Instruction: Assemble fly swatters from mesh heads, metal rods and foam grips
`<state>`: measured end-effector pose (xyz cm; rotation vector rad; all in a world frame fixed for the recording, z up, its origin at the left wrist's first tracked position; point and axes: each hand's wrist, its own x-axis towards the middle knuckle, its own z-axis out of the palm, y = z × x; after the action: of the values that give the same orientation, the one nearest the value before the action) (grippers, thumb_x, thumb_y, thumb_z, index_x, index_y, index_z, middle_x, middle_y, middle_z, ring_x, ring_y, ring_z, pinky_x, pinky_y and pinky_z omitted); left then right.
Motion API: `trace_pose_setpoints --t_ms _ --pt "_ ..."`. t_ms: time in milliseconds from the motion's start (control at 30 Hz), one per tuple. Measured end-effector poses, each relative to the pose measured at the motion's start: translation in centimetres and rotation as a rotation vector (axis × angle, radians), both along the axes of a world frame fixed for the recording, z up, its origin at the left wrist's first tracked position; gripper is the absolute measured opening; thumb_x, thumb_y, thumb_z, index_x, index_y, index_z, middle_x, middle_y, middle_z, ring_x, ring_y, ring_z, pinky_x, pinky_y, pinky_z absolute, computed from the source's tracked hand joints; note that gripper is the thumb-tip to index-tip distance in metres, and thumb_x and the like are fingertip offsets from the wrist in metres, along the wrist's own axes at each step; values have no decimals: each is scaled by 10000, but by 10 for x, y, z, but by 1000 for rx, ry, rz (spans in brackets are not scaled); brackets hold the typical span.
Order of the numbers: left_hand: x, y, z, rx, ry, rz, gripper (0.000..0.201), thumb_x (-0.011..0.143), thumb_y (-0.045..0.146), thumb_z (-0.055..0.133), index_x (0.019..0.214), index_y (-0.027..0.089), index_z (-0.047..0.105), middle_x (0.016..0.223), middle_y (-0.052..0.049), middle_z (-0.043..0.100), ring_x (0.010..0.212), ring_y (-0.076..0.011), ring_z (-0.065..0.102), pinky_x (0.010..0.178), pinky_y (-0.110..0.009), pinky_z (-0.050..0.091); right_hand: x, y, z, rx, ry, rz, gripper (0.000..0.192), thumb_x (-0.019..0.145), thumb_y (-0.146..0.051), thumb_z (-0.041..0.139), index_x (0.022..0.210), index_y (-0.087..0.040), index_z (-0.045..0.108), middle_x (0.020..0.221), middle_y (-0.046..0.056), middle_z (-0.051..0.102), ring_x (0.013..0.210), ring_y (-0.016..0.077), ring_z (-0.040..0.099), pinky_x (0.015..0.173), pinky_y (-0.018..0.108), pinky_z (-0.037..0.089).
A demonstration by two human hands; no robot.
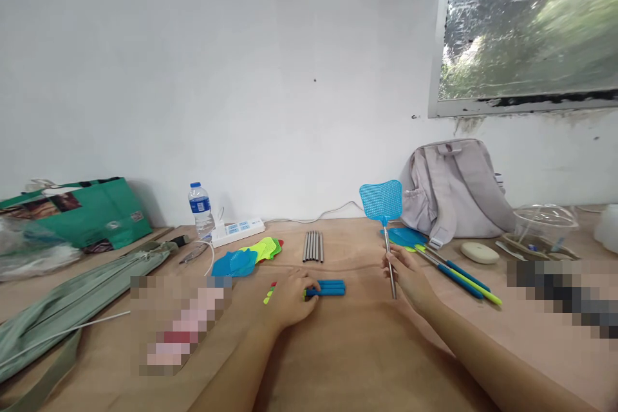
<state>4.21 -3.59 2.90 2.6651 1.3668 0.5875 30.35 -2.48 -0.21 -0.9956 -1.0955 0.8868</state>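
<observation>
The blue swatter point(381, 201) is nearly upright, rising from the right hand point(405, 268), whose fingers curl around its metal rod point(393, 284). From here, the left hand point(291, 296) sits over blue grips point(331, 291); I can't tell whether it's closed on one. Metal tubes point(313, 247) lie just beyond it, more swatters point(461, 281) right of the right hand.

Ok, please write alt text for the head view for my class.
A person's right grip holds a blue swatter mesh-end up by its metal shaft, while the left grip touches blue tubes on the table. Metal rods lie behind, with a gray backpack to the right.
</observation>
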Motion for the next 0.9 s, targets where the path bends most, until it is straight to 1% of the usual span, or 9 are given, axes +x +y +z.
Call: trace_pose_setpoints --t_ms 67,167,300,433,533,633,733,900 --pt "0 3 -5 5 -11 -18 181 686 199 501 821 206 622 868 -37 604 870 -197 527 770 -304 393 -2 -1 0 -60 88 8 321 667 -396 589 922 -213 520 758 9 565 716 149 552 570 259 456" --pt "-1 6 -9 9 -18 -38 180 681 183 500 823 202 609 865 -35 600 871 -195 518 766 -301 392 -7 -4 -2 -118 146 -19 282 641 -387 624 840 -217 521 827 24 607 775 168 576 590 265 454" --pt "-1 6 -8 -9 -19 -29 172 682 177 496 807 207 609 852 -31 594 867 -193 510 762 -300 390 -14 -4 -10 -116 174 -15 252 638 -368 642 767 -229 477 771 15 611 707 170 588 555 275 457" --pt "0 6 -8 -13 -17 -31 171 681 166 489 800 207 604 856 -28 588 877 -192 505 766 -294 388 -17 -2 -18 -92 164 26 234 646 -342 638 769 -237 468 717 6 609 638 168 580 559 306 483" --pt "-1 7 -9 -2 -14 -34 170 687 161 483 799 210 602 869 -28 585 888 -194 505 768 -297 388 -18 -1 -21 -112 184 36 244 625 -303 652 766 -240 462 734 3 620 648 175 596 589 327 505" --pt "0 7 -9 -10 -18 -33 167 691 159 486 806 211 596 887 -28 589 903 -197 507 774 -302 391 -18 -1 -23 -167 218 49 232 600 -261 660 719 -233 463 729 8 633 662 181 615 616 334 518" --pt "0 7 -10 -20 -32 -51 185 694 151 491 840 212 587 926 -28 595 924 -197 507 792 -304 388 -17 -1 -22 -221 247 67 201 591 -235 649 680 -224 469 712 20 645 650 180 623 604 327 523" --pt "0 8 -12 -8 -32 -54 161 724 176 495 849 212 589 900 -28 593 905 -195 507 784 -308 385 -17 -1 -20 -265 282 91 162 591 -200 637 652 -213 487 713 29 657 648 171 630 623 309 527"
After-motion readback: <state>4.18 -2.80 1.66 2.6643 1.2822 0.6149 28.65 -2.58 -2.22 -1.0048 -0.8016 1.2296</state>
